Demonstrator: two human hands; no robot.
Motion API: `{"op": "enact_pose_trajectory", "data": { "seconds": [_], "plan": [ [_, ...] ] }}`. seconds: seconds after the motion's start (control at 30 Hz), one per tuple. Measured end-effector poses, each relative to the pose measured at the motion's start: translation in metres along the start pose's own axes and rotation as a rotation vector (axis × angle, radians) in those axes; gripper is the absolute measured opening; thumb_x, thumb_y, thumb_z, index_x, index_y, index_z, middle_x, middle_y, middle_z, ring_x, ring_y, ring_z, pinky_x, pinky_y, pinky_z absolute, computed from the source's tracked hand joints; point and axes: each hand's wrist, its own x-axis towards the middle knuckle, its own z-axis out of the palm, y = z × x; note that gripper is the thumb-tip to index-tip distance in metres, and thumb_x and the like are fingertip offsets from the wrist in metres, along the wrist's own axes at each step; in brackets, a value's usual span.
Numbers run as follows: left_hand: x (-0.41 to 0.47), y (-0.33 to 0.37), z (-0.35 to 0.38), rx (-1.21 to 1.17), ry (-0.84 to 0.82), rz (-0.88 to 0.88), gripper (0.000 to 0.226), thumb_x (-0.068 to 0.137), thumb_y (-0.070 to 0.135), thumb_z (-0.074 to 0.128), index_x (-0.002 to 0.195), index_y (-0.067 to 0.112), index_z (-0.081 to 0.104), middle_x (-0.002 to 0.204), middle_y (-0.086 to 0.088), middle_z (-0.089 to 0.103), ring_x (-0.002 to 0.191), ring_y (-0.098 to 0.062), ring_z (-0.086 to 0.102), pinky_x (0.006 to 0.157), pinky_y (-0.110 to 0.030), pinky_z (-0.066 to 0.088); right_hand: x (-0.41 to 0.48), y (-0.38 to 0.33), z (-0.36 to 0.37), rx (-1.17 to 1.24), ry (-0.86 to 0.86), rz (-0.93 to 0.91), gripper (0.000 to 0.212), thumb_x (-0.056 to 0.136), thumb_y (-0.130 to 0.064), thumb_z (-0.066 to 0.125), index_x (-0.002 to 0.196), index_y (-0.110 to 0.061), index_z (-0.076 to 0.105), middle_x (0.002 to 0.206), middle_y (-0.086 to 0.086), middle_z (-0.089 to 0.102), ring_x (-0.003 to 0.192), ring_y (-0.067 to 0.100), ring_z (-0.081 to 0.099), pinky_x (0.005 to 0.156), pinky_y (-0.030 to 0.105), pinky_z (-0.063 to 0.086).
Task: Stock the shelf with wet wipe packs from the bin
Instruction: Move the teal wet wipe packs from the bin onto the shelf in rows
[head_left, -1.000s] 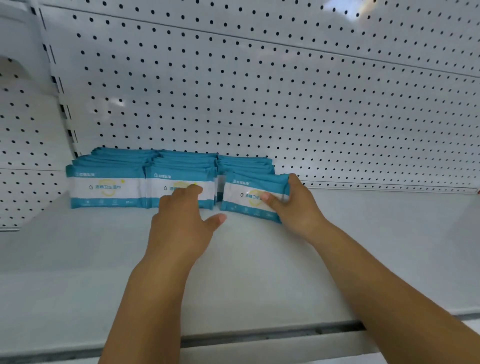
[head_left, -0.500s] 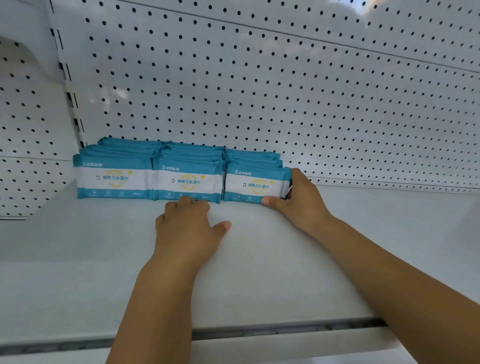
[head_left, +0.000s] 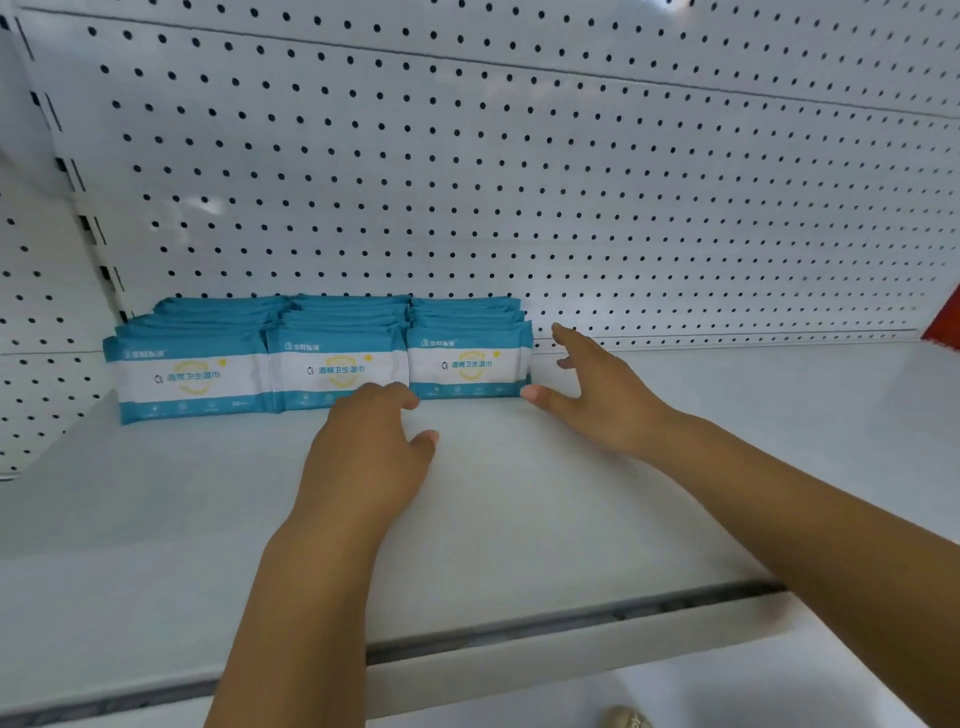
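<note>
Your wet wipe packs (head_left: 218, 332) stand upright in three rows at the back left of the shelf (head_left: 519, 530), set side by side with their printed faces towards you, and the rearmost ones are close to the pegboard back wall (head_left: 519, 182).

Your left hand (head_left: 366, 452) hovers low over the shelf, in front of the middle front pack (head_left: 337, 369). Its fingers are loosely bent and hold nothing, with the thumb out to the side. The fingertips are hidden behind the knuckles, so it may be that they touch the pack's lower edge, but you cannot tell from here.

Your right hand (head_left: 597, 400) is spread wide and holds nothing. It is just beside the right front pack (head_left: 467, 364), with the thumb tip at that pack's lower right corner and the forefinger stretched up towards the pegboard.

Both forearms reach in over the shelf's front rail (head_left: 519, 631). A red object (head_left: 943, 322) shows at the far right edge, too cropped to identify.
</note>
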Motion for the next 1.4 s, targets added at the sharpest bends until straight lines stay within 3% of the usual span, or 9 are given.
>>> {"op": "enact_pose_trajectory", "data": {
  "seconds": [0.17,0.4,0.57,0.73,0.87,1.0,1.17,1.27,1.4],
  "plan": [
    [-0.017,0.033,0.017,-0.058,0.024,0.133,0.043,0.094,0.039,0.063,0.134,0.026,0.056,0.138,0.004,0.054,0.127,-0.014,0.046,0.092,-0.021,0.031,-0.051,0.024,-0.038,-0.159,-0.026,-0.101,0.081,0.096,-0.052,0.057,0.160,-0.028,0.014,0.167,-0.013,0.013,0.151,0.007,0.017,0.115,0.016,0.012],
    [-0.053,0.109,0.058,-0.151,0.026,0.371,0.048,0.092,0.046,0.064,0.135,0.025,0.056,0.140,0.002,0.055,0.129,-0.017,0.047,0.102,-0.029,0.036,-0.140,0.076,-0.098,-0.236,0.086,-0.053,0.071,0.093,-0.060,0.052,0.155,-0.030,0.033,0.161,-0.017,0.030,0.146,0.003,0.028,0.120,0.025,0.024],
    [-0.095,0.171,0.100,-0.207,-0.049,0.620,0.045,0.092,0.038,0.067,0.133,0.020,0.060,0.133,-0.001,0.059,0.127,-0.019,0.049,0.099,-0.033,0.041,-0.220,0.123,-0.142,-0.243,0.226,0.125,0.057,0.094,-0.050,0.059,0.144,-0.023,0.052,0.144,-0.008,0.054,0.133,0.006,0.046,0.106,0.009,0.029],
    [-0.141,0.217,0.149,-0.179,-0.175,0.936,0.034,0.084,0.025,0.077,0.113,0.012,0.068,0.109,-0.003,0.068,0.104,-0.027,0.063,0.080,-0.038,0.052,-0.299,0.166,-0.169,-0.221,0.309,0.372,0.043,0.094,-0.040,0.066,0.133,-0.023,0.060,0.126,-0.012,0.061,0.106,-0.006,0.048,0.086,0.000,0.032],
    [-0.175,0.235,0.189,-0.114,-0.353,1.045,0.033,0.084,0.032,0.075,0.112,0.015,0.067,0.110,-0.001,0.068,0.102,-0.024,0.064,0.077,-0.038,0.055,-0.357,0.204,-0.169,-0.130,0.237,0.599,0.036,0.091,-0.043,0.069,0.122,-0.026,0.066,0.114,-0.018,0.061,0.097,-0.005,0.053,0.077,-0.002,0.038],
    [-0.196,0.244,0.221,-0.051,-0.456,1.064,0.035,0.086,0.039,0.073,0.113,0.018,0.067,0.109,0.001,0.069,0.099,-0.022,0.065,0.075,-0.034,0.053,-0.407,0.248,-0.149,-0.135,0.081,0.753,0.026,0.089,-0.044,0.071,0.107,-0.025,0.074,0.107,-0.015,0.070,0.094,0.001,0.060,0.092,0.025,0.050],
    [-0.213,0.244,0.262,0.018,-0.670,1.115,0.045,0.099,0.049,0.049,0.138,0.027,0.049,0.140,0.010,0.050,0.128,-0.011,0.045,0.103,-0.030,0.042,-0.435,0.279,-0.105,-0.180,-0.173,0.800,0.046,0.089,-0.049,0.070,0.128,-0.028,0.064,0.126,-0.005,0.060,0.112,0.011,0.054,0.094,0.023,0.041],
    [-0.219,0.244,0.284,0.128,-0.749,1.154,0.043,0.098,0.051,0.048,0.132,0.026,0.051,0.136,0.010,0.053,0.126,-0.012,0.046,0.102,-0.032,0.042,-0.437,0.295,-0.082,-0.247,-0.299,0.799,0.062,0.087,-0.055,0.068,0.141,-0.030,0.052,0.133,0.001,0.055,0.123,0.022,0.049,0.107,0.037,0.037],
    [-0.214,0.237,0.302,0.209,-0.811,1.123,0.048,0.096,0.056,0.049,0.135,0.030,0.049,0.136,0.011,0.054,0.123,-0.011,0.049,0.099,-0.030,0.046,-0.433,0.305,-0.067,-0.371,-0.347,0.722,0.065,0.081,-0.056,0.072,0.136,-0.026,0.054,0.124,-0.001,0.054,0.120,0.020,0.039,0.105,0.042,0.029]
  ]
}}
